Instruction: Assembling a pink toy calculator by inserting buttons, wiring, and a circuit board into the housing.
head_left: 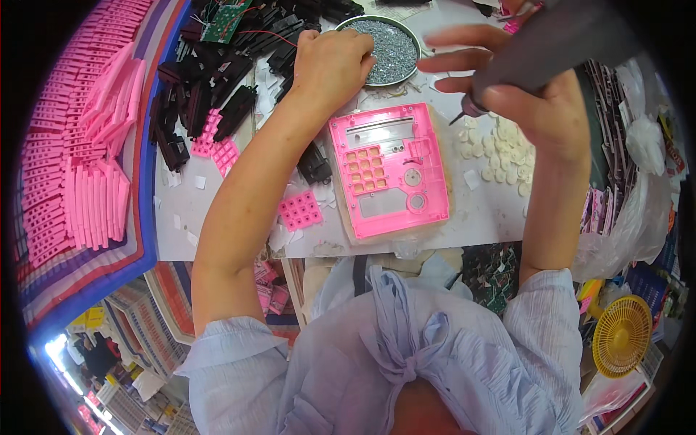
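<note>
Pink plastic casing (391,172) is lying flat in the middle of the table (482,217), right in front of us, hollow side up on a pale pad (444,145). We reckon it's that way up so the posts and windows inside are easy to get at, and the pad probably cuts down on sliding.

Our left hand (333,61) is over the left side of a round tin (419,51) of small metal bits, screws by the look of them. Fingers are curled down with the tips hidden, so we can't tell how far open they are or if they've pinched anything. Our right hand (544,109) has a dark power driver (569,47) between thumb and loosely stretched fingers, bit angled down just outside the casing's upper right. Seems held so the tip is close to the work, though it's blurry.

Room-wise: the table's front edge runs close below the casing, so there's little slack on our side. Black parts (196,101) and pink keypads (301,210) crowd the left, white discs (504,156) the right. Lower right looks like the easiest gap.
</note>
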